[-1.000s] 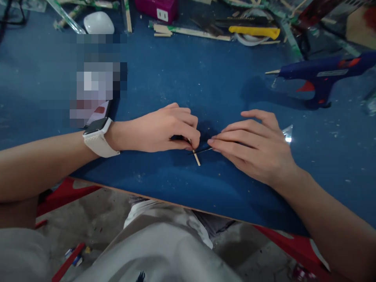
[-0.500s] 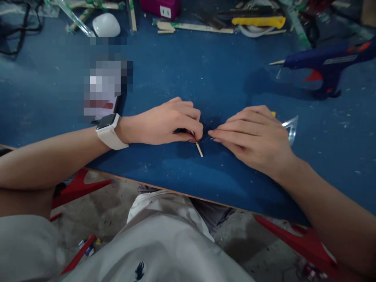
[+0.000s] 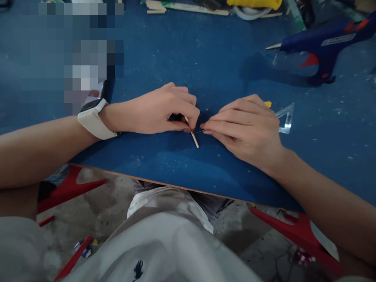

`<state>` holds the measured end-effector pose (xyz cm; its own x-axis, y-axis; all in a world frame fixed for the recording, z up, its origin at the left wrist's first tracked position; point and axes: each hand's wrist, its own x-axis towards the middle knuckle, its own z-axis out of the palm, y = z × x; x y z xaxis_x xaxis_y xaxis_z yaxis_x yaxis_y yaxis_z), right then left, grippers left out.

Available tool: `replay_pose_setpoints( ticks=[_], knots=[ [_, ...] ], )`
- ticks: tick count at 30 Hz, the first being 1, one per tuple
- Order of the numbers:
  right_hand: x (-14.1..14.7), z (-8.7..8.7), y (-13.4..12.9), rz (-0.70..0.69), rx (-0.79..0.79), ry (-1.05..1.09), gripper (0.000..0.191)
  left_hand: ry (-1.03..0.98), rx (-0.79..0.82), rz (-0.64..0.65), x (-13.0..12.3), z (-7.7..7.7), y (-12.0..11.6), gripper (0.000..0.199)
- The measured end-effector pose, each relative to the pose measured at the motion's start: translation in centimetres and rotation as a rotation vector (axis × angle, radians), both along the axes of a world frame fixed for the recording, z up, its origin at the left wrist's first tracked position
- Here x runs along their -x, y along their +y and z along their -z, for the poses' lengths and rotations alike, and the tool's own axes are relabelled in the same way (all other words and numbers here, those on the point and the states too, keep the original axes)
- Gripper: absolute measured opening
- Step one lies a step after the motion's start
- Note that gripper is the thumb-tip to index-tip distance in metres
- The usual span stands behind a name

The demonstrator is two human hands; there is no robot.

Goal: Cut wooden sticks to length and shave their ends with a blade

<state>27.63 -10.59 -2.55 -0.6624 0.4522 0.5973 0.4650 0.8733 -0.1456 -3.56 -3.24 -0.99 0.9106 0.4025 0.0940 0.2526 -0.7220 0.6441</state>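
At frame centre, your left hand (image 3: 166, 111) pinches a thin stick (image 3: 195, 140); your right hand (image 3: 246, 126), now closer to it than before, pinches a fine strand (image 3: 198, 132), suggesting close-in work

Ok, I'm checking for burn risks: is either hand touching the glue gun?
No, blue table shows between the glue gun and the right hand, and the left hand, pinching a stick, is farther off.

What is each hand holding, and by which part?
Left hand: a wooden stick, pinched partway along. Right hand: a thin strip, too fine to identify, pinched at its right end.
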Motion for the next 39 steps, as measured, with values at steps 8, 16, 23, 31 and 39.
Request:
replay_pose_setpoints(
  ticks=[8, 16, 23, 31, 39],
  knots=[
    [-0.4, -0.5, 0.4, 0.041, 0.006, -0.161, 0.017, 0.005, -0.006, 0.025, 0.2, -0.4, 0.1, 0.041],
    [-1.2, -1.0, 0.8, 0.066, 0.092, -0.203, 0.017, -0.013, 0.013, 0.047, 0.1, -0.1, 0.3, 0.04],
    [-1.5, -0.8, 1.2, -0.063, 0.064, -0.102, 0.022, 0.003, 0.033, 0.066, -0.2, -0.3, 0.2, 0.038],
    [-1.7, -2.1, 0.2, 0.004, 0.08, 0.049, 0.025, -0.019, 0.061, 0.067, -0.2, -0.1, 0.1, 0.03],
    [-3.0, -1.3, 1.1, 0.067, 0.147, -0.163, 0.021, 0.002, 0.051, 0.042, -0.1, -0.3, 0.0, 0.035]
  ],
)
